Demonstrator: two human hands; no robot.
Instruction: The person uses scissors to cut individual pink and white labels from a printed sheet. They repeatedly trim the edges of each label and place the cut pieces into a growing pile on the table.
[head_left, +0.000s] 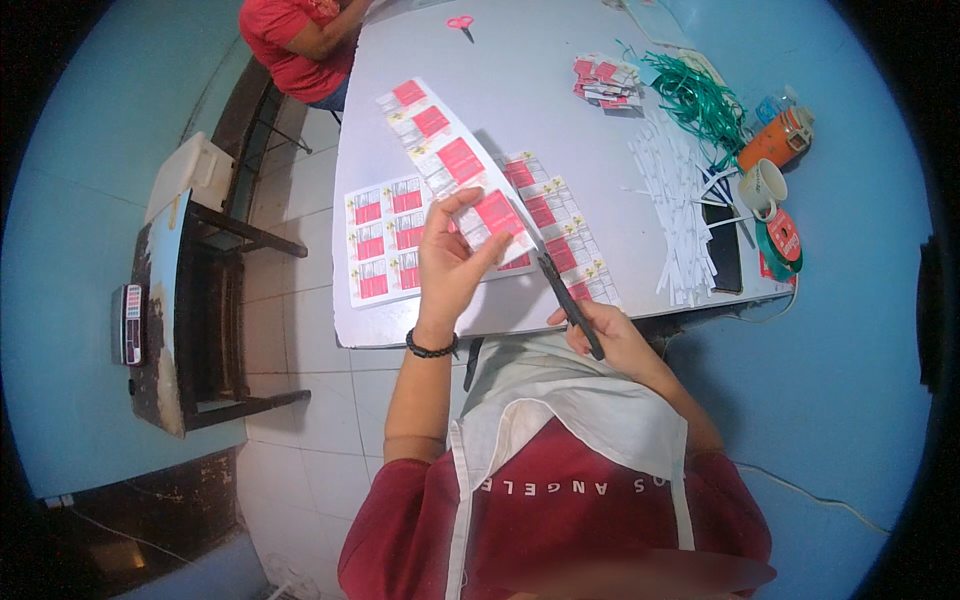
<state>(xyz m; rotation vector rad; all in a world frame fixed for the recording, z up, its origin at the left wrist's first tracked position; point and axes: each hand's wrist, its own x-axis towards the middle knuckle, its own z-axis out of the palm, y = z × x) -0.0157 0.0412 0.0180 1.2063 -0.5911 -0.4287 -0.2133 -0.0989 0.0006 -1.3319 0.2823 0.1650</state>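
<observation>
My left hand (456, 255) pinches the near end of a long strip of printed labels (459, 160), red and white, raised above the table and slanting away to the upper left. Black-handled scissors (570, 306) are in my right hand (611, 336), their blades at the strip's right edge near my left thumb. How far the blades are apart cannot be made out. Beneath the strip lies a sheet of the same labels (369, 247), partly hidden by my left hand. More printed label strips (559, 236) rest flat to the right of it.
Pink-handled scissors (460, 24) lie on the white table (517, 71) near a person in a red shirt (296, 45). To the right are cut labels (606, 81), white paper strips (670, 217), green ribbon (694, 97), an orange bottle (776, 140), a mug (762, 187) and a phone (724, 259).
</observation>
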